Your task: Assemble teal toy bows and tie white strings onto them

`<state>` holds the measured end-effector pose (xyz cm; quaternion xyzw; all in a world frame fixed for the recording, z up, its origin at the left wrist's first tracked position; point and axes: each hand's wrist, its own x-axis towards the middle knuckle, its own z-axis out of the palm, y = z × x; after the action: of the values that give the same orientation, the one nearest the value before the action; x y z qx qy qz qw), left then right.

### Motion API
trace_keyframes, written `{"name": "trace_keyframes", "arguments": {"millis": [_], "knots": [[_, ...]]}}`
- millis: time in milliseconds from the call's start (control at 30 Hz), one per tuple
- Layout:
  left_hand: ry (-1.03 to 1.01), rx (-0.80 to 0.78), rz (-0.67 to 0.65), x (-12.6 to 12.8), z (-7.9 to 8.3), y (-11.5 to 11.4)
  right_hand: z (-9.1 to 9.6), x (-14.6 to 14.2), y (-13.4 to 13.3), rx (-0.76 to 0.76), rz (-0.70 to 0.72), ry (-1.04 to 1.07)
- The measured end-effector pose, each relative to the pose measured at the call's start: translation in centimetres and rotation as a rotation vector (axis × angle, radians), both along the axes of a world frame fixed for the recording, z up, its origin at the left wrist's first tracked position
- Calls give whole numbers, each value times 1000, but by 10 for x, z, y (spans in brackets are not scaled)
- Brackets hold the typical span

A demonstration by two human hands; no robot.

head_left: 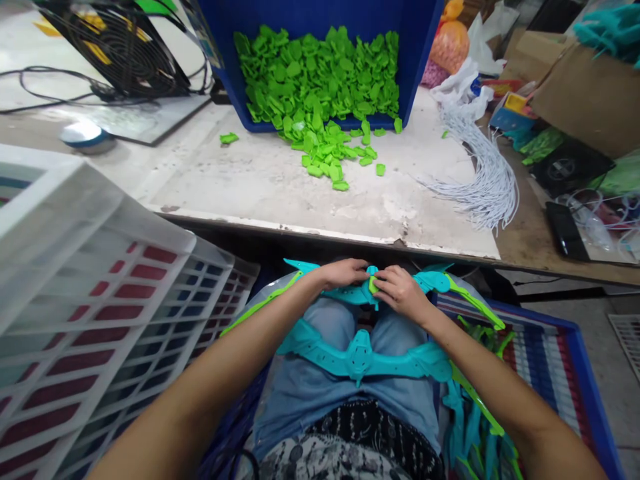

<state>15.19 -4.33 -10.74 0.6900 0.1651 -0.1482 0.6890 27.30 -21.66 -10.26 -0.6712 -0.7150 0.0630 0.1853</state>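
My left hand [343, 272] and my right hand [403, 292] meet over my lap, both closed on the middle of a teal plastic bow-shaped piece [434, 280] with lime green arms. Between the fingertips sits a small green plastic part [373, 285], pressed against the centre of that piece. A second teal bow piece [363, 357] lies across my thighs, nearer my body. On the table ahead, a heap of small green parts [327, 153] spills from a tipped blue bin [415, 40].
White lattice crates [100, 300] stand stacked at my left. A blue crate [575, 373] at my right holds more teal and green bow pieces. A bundle of white cords [487, 173] lies on the table's right side, a fan [120, 47] at back left, cardboard boxes at far right.
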Motion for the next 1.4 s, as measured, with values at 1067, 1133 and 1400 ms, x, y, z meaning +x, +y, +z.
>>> {"name": "trace_keyframes", "arguments": {"millis": [1067, 1133, 1400], "knots": [[-30, 420, 267, 5, 0, -28, 89, 80, 160, -50, -572, -185], [-182, 574, 323, -8, 3, -35, 82, 103, 191, -80, -538, -222], [-342, 629, 282, -110, 13, -78, 78, 104, 182, -125, -562, -34]]}}
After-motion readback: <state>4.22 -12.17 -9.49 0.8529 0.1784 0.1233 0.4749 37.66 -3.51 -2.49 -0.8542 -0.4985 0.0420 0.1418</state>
